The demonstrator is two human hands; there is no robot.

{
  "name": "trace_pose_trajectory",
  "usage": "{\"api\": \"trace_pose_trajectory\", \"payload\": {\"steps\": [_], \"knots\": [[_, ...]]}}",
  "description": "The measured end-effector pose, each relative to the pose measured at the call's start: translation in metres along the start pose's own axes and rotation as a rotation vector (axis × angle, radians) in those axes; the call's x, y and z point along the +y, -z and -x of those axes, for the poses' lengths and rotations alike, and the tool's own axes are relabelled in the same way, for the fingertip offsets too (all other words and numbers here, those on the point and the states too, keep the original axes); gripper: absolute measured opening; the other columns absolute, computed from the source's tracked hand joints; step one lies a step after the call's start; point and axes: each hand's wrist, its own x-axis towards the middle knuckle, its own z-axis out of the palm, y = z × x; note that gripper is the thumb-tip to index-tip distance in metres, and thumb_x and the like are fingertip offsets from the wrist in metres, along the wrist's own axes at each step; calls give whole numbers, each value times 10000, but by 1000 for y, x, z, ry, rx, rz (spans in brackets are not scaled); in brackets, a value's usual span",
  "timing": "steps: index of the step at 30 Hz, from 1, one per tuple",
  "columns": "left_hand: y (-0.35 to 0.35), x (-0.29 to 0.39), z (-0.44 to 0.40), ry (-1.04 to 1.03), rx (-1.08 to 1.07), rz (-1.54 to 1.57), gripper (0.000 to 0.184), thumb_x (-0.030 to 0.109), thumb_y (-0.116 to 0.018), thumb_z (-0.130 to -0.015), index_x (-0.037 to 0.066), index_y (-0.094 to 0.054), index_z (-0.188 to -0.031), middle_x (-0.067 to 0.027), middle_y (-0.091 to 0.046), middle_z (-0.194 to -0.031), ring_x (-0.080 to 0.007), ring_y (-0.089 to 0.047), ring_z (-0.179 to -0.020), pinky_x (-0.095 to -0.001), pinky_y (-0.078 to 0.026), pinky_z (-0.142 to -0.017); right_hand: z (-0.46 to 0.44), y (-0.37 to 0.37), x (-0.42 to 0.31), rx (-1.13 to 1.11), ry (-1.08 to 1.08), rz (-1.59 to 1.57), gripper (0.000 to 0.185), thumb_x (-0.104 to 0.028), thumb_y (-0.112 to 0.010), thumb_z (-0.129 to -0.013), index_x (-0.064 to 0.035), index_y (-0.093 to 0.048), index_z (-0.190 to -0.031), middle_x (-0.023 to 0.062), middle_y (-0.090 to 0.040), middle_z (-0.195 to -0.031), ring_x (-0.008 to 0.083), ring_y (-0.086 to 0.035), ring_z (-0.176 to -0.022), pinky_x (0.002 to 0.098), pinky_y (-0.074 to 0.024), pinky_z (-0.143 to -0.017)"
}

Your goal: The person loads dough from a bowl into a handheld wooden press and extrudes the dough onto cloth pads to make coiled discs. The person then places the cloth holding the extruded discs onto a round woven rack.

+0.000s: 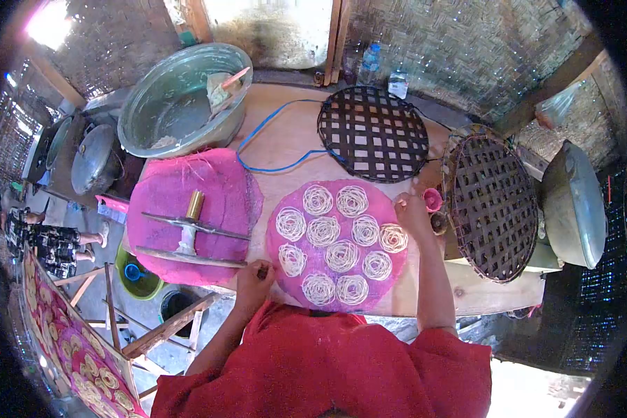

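A round pink cloth (313,242) lies on the table in front of me, bearing several flat spiral coils of pale noodle-like strands (342,256). At its right edge is my right hand (412,214), with the fingertips pinched together on the rim. My left hand (254,280) is curled closed beside the cloth's left edge, near the end of a wooden handle; what its fingers hold, if anything, is hidden. Left of it, a press with two wooden bars and a brass-coloured cylinder (195,205) rests on another pink cloth (146,202).
A large green basin (134,118) stands at the back left. Dark woven trays (374,132) lie at the back and lean right, beside a pink cup (432,200) and a metal pan (575,202). Lower left, a rack (76,348) bears more coils; another person stands beyond.
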Motion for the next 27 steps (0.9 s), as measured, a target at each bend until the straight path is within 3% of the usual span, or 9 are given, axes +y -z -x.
{"api": "trace_pose_trajectory", "payload": {"steps": [2,8,9,11,14,18,21,25,27], "knots": [[12,43,1,-31,-33,72,100,82,-631,-803,-9,-621,-844,-74,-623,-716,-129,-585,-620,-265,-465,-587,4,27,-32,-26,-23,77,102,-56,-558,-777,-9,-641,-815,176,-663,-768,287,-656,-705,370,-500,-637],[24,106,-40,-364,-11,118,90,82,-641,-790,2,-610,-817,-84,-617,-700,-162,-609,-642,-295,-477,-597,-32,111,-90,125,110,30,107,-35,-560,-770,-15,-648,-828,180,-652,-754,290,-653,-707,360,-495,-645],[24,115,-53,-438,36,63,95,100,-636,-800,9,-612,-816,-89,-632,-710,-181,-625,-655,-317,-487,-599,-50,126,-93,123,86,161,109,-45,-565,-768,-22,-655,-825,181,-656,-764,291,-654,-715,360,-491,-648],[21,138,-83,-309,15,-99,117,117,-651,-800,7,-615,-819,-81,-630,-705,-175,-614,-656,-315,-480,-596,-89,147,-98,172,111,262,115,-75,-576,-766,-21,-662,-820,195,-655,-790,314,-658,-741,373,-495,-663],[-9,139,-138,-416,50,197,145,146,-662,-802,6,-628,-823,-73,-623,-686,-155,-600,-650,-311,-476,-593,-154,169,-80,205,153,332,130,-95,-587,-754,-18,-665,-824,210,-648,-801,341,-654,-760,402,-506,-682],[-53,145,-202,-412,55,352,158,141,-609,-824,-15,-627,-812,-102,-616,-658,-165,-595,-591,-302,-468,-559,-216,158,-81,260,12,606,154,-117,-585,-731,-32,-676,-820,225,-643,-811,382,-640,-782,463,-515,-707],[-83,136,-251,-425,113,336,166,164,-620,-822,-1,-629,-812,-96,-627,-663,-159,-603,-603,-296,-475,-574,-278,130,-27,199,54,745,196,-144,-552,-766,-10,-685,-821,220,-662,-850,353,-657,-823,424,-531,-751],[-102,118,-290,-435,152,88,182,204,-647,-792,24,-628,-799,-123,-640,-681,-204,-632,-621,-318,-494,-604,-332,93,6,140,-244,587,260,-140,-538,-795,10,-645,-979,258,-632,-1008,382,-613,-993,453,-502,-836],[-108,107,-298,-399,140,34,170,209,-649,-764,43,-638,-794,-123,-647,-697,-244,-644,-645,-346,-492,-597,-341,81,15,139,-228,596,264,-141,-530,-794,7,-650,-976,250,-632,-1019,384,-612,-991,454,-498,-841]]}}
